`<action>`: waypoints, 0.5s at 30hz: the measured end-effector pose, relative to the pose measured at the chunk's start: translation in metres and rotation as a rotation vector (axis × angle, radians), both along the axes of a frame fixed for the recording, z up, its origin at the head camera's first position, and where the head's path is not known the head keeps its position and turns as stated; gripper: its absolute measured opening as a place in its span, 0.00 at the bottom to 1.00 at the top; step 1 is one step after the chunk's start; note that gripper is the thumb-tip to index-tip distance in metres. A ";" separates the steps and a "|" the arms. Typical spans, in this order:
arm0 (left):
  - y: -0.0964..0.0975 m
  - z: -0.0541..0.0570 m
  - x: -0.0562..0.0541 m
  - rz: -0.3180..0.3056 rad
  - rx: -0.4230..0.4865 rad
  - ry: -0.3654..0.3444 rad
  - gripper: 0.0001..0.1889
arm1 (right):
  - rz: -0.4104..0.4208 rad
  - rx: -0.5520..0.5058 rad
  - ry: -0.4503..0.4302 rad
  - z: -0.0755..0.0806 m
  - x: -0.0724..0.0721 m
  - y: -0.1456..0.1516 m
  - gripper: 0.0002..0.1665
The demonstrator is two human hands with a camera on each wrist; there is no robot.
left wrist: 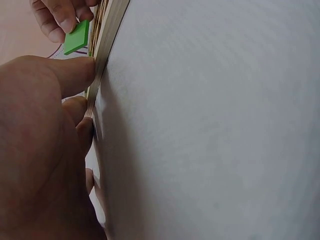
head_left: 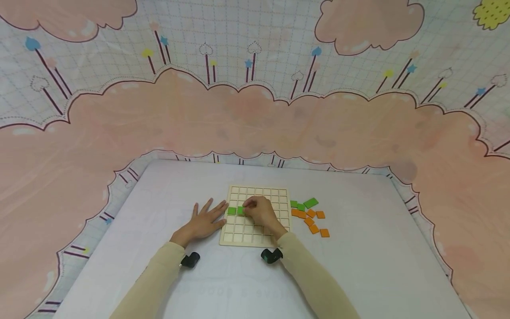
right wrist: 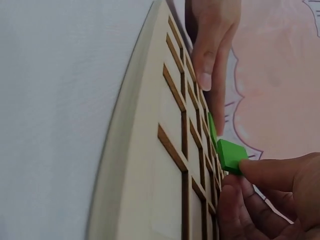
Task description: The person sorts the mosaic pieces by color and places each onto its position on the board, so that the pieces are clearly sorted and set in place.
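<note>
A wooden grid board (head_left: 249, 228) lies flat on the white table, its square cells set off by raised strips. Along its left edge rests my left hand (head_left: 203, 223), fingers spread, thumb and fingertips touching the rim. Over the board's middle left, my right hand (head_left: 260, 212) pinches a green square tile (right wrist: 232, 155) between thumb and fingers. That tile is tilted in the right wrist view and looks raised off the grid. Just left of it, another green tile (head_left: 232, 211) lies on the board near the left hand's fingertips.
Right of the board lie several loose orange tiles (head_left: 314, 229) and a few green pieces, one a longer green rectangle (head_left: 311, 203). The white table (head_left: 374, 248) stretches around them. A patterned cloth (head_left: 255, 119) in peach and white hangs behind.
</note>
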State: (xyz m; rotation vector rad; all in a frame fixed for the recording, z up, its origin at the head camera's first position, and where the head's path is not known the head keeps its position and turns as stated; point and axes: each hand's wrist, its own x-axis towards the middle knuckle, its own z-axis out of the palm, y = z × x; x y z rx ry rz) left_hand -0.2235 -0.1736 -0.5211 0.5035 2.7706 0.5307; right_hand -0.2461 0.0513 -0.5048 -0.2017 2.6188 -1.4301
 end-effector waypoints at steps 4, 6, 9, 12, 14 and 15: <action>0.000 -0.002 -0.001 -0.002 0.000 0.005 0.32 | -0.003 0.015 0.031 -0.003 -0.001 -0.002 0.02; -0.001 -0.002 -0.001 -0.002 0.000 0.009 0.32 | -0.001 0.028 0.049 -0.005 -0.002 -0.003 0.02; 0.000 -0.002 -0.001 0.000 0.005 0.009 0.32 | 0.008 0.046 0.067 -0.006 -0.002 -0.003 0.02; 0.000 -0.002 -0.001 -0.001 0.005 0.007 0.32 | 0.010 0.054 0.064 -0.006 -0.002 -0.004 0.03; 0.000 -0.002 -0.001 -0.001 0.003 0.005 0.32 | 0.010 0.056 0.060 -0.006 -0.002 -0.004 0.04; 0.000 -0.002 -0.001 -0.001 0.001 0.006 0.32 | 0.010 0.057 0.059 -0.006 -0.002 -0.004 0.04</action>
